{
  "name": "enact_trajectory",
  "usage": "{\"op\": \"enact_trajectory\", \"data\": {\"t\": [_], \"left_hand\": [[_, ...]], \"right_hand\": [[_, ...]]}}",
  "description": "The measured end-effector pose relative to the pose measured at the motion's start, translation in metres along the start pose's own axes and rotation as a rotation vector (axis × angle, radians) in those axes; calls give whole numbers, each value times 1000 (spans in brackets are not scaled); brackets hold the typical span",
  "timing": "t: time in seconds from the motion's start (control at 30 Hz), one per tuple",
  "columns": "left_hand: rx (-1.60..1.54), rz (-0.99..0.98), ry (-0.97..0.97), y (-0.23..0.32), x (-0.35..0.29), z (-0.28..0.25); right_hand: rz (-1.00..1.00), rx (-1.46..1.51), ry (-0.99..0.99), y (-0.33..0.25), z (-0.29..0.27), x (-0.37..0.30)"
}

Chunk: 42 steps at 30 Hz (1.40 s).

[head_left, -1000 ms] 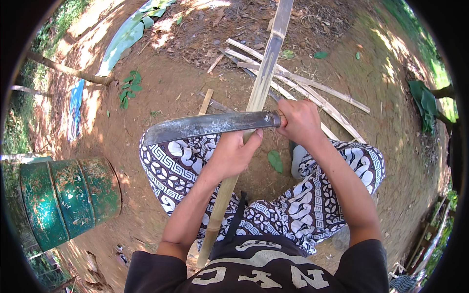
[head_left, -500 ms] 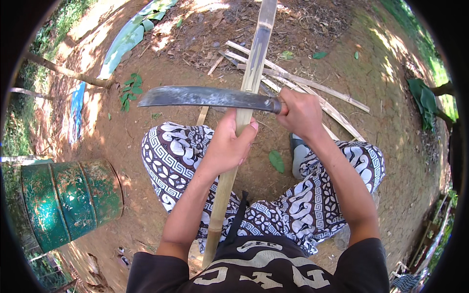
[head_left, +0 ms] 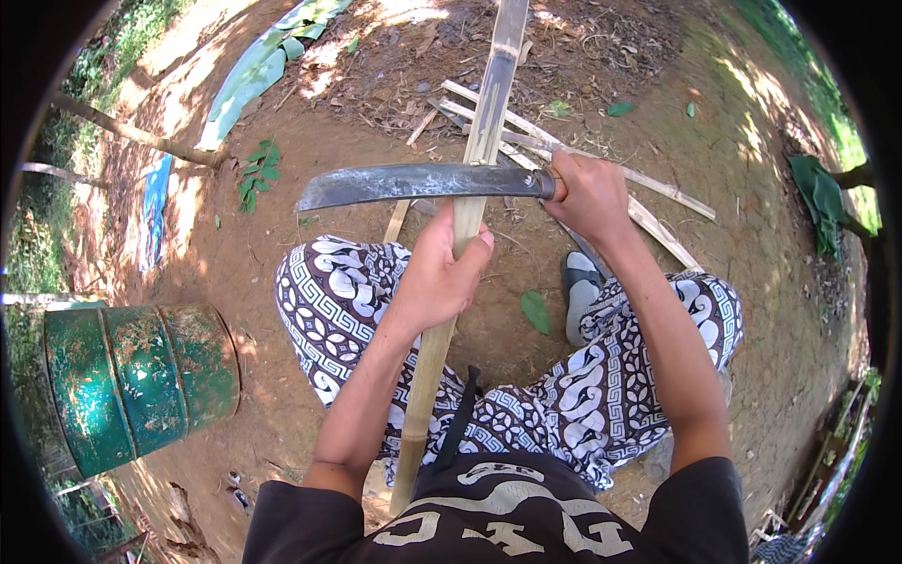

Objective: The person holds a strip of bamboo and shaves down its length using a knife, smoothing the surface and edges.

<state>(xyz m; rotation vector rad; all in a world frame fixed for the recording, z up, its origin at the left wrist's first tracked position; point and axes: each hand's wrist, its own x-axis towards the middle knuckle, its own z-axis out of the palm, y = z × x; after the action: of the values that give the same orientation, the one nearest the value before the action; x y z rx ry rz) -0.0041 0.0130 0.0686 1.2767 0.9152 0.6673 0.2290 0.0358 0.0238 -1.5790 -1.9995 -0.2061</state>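
A long pale bamboo pole [head_left: 479,141] runs from between my knees up toward the far ground. My left hand [head_left: 437,277] is wrapped around the pole at mid length. My right hand [head_left: 587,193] grips the handle of a big dark-bladed knife [head_left: 413,183]. The blade lies crosswise over the pole, just above my left hand, its tip pointing left. My patterned black-and-white trousers [head_left: 329,301] frame the pole on both sides.
A green rusty metal drum [head_left: 132,376] lies on its side at the left. Split bamboo strips [head_left: 564,155] lie on the bare brown earth behind the pole. A large green leaf [head_left: 254,70] lies far left. A grey sandal [head_left: 578,291] covers my right foot.
The knife has risen along the pole, away from my body, and sits higher in view. My left hand has stayed on the pole, slightly lower relative to the blade.
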Motion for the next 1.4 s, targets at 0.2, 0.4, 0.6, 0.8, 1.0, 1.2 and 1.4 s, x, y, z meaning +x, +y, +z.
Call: {"op": "enact_trajectory", "data": {"t": [0.2, 0.4, 0.6, 0.8, 1.0, 1.2, 1.4], "left_hand": [[-32, -43, -33, -1, -4, 3], [-89, -100, -27, -3, -3, -4], [-95, -123, -101, 0, -8, 1], [-97, -148, -101, -4, -15, 3], [72, -70, -59, -6, -5, -1], [218, 65, 0, -19, -3, 0], [231, 51, 0, -19, -4, -1]], "right_hand": [[-25, 39, -34, -34, -5, 0], [101, -109, 6, 13, -3, 10], [21, 2, -41, -19, -12, 4], [257, -65, -50, 34, -11, 20], [-66, 11, -72, -25, -14, -2], [10, 32, -95, -24, -13, -3], [113, -4, -28, 6, -5, 7]]}}
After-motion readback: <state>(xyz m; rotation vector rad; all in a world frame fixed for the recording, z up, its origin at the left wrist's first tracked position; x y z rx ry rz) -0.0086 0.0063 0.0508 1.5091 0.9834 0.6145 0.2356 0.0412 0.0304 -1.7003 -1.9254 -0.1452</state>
